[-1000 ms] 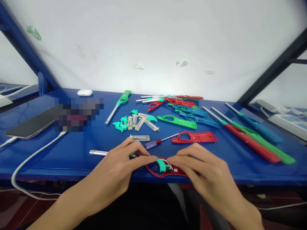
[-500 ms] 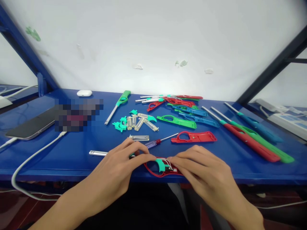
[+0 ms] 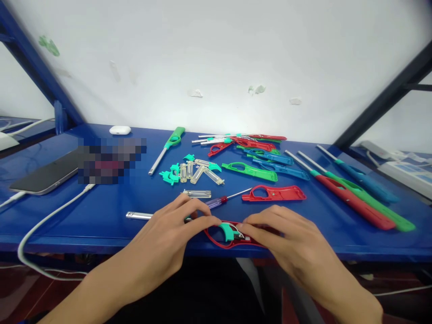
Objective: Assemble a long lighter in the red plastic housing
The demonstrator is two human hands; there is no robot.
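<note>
An opened red lighter half (image 3: 232, 245) lies at the table's front edge, its metal tube (image 3: 138, 216) pointing left. A teal trigger (image 3: 228, 232) and a thin white wire (image 3: 240, 232) sit inside it. My left hand (image 3: 175, 227) is closed on the lighter around the trigger end, thumb and forefinger by the trigger. Over the handle end, my right hand (image 3: 286, 234) is closed, its fingertips at the wire and the shell's edge. Just beyond the hands lie a screwdriver (image 3: 219, 201), a clear fuel tank (image 3: 197, 194) and a loose red shell half (image 3: 286, 193).
Several clear tanks (image 3: 212, 176) and teal triggers (image 3: 171, 174) are grouped mid-table. Behind them is a pile of lighter parts (image 3: 253, 143). Whole lighters (image 3: 354, 202) lie at right, and a green one (image 3: 174, 136) at back left. A phone (image 3: 47, 173) with a cable lies left.
My right hand has shifted slightly right along the red lighter, with its fingertips spread a little differently over the wire. My left hand stays in place.
</note>
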